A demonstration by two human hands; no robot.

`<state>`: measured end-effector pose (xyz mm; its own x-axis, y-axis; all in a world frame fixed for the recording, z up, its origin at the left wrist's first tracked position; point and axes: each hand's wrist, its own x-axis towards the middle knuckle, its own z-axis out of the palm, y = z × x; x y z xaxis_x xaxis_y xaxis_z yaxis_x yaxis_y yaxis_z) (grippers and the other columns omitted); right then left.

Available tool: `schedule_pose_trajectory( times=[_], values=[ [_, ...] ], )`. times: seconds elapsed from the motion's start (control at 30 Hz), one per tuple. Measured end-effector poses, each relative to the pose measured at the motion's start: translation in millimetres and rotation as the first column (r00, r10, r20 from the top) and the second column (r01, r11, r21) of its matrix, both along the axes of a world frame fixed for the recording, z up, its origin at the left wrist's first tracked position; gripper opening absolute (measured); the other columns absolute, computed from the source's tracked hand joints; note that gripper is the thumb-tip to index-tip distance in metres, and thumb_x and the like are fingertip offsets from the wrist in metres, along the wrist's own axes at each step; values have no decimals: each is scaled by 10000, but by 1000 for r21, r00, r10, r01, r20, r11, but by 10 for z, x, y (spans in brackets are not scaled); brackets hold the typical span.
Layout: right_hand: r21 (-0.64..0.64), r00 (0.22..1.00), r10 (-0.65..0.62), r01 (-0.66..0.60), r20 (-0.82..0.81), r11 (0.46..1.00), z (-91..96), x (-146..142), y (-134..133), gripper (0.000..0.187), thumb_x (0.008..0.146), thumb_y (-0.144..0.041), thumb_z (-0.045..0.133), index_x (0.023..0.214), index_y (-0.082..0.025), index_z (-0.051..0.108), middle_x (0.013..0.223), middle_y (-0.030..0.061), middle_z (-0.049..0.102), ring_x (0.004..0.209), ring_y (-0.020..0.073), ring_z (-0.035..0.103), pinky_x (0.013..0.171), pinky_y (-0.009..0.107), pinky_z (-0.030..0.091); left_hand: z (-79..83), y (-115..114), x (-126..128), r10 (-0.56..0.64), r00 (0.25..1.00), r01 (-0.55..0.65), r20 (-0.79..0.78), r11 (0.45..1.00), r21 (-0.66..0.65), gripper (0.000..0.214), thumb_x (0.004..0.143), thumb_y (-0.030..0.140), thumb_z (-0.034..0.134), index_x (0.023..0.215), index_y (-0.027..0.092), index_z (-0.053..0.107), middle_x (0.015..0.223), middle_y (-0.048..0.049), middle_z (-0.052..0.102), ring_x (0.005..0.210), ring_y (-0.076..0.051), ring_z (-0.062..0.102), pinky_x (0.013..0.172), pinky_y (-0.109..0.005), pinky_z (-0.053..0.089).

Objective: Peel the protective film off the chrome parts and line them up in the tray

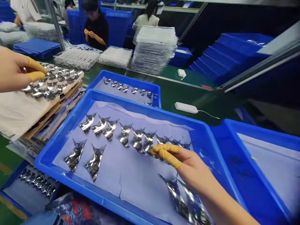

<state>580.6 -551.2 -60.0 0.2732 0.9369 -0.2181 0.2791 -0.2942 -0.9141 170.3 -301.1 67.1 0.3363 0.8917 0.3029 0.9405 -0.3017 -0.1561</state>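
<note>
A blue tray (58, 137) lined with pale paper holds several shiny chrome fin-shaped parts (124, 134) in rows. My right hand (185, 164), with yellow finger cots, reaches into the tray; its fingertips pinch at a chrome part at the right end of the upper row. More chrome parts (180, 200) lie under my right wrist. My left hand (16, 70), also in yellow cots, is at the left over a stack of cardboard sheets (35, 122) covered with chrome parts (53, 84), with thumb and finger pinched on one.
A second blue tray (154, 90) with parts stands behind, another (246, 137) at the right, one (14, 187) at lower left. Stacks of clear plastic trays (154, 47) stand on the green table. A white device (186, 107) with a cable lies there. Other people work at the back.
</note>
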Motion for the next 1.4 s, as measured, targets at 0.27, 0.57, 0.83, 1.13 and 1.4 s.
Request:
schedule_pose_trajectory(
  times=[0.27,0.57,0.83,1.13,1.4],
  values=[
    [22,990,141,-140,-11,990,77,-172,-101,463,680,-635,699,574,-187,643,700,80,704,789,247,678,761,379,526,-899,-1162,1497,-522,849,333,-81,647,-686,257,845,416,650,971,206,729,845,-34,741,805,-220,682,772,-395,520],
    [97,963,265,-268,40,959,158,-263,-225,153,776,-304,639,726,-165,676,773,59,718,751,189,650,728,341,538,-1255,-1354,1718,-348,933,309,88,654,-690,213,902,327,635,795,143,640,800,-14,663,758,-165,641,749,-363,536],
    [94,947,318,-320,39,943,210,-275,-268,174,863,-162,539,955,-141,685,969,83,714,905,199,641,809,367,529,-830,-1470,1878,-54,548,770,835,421,-478,344,828,492,601,730,194,743,622,-30,648,576,-150,533,563,-264,440],
    [242,883,447,-406,-147,881,241,-364,-398,163,855,-238,621,917,-138,735,845,49,729,767,143,635,771,289,540,-969,-1677,2090,488,202,869,849,311,-386,408,635,630,784,741,236,779,706,-21,664,647,-138,554,609,-247,497],
    [391,905,425,-382,-27,837,148,-441,-435,82,798,-99,646,773,-153,702,761,23,735,691,101,672,688,181,548,-1040,-1783,2035,586,237,842,774,274,-465,365,644,588,802,751,238,801,692,-34,705,671,-149,591,651,-229,516]
  ],
)
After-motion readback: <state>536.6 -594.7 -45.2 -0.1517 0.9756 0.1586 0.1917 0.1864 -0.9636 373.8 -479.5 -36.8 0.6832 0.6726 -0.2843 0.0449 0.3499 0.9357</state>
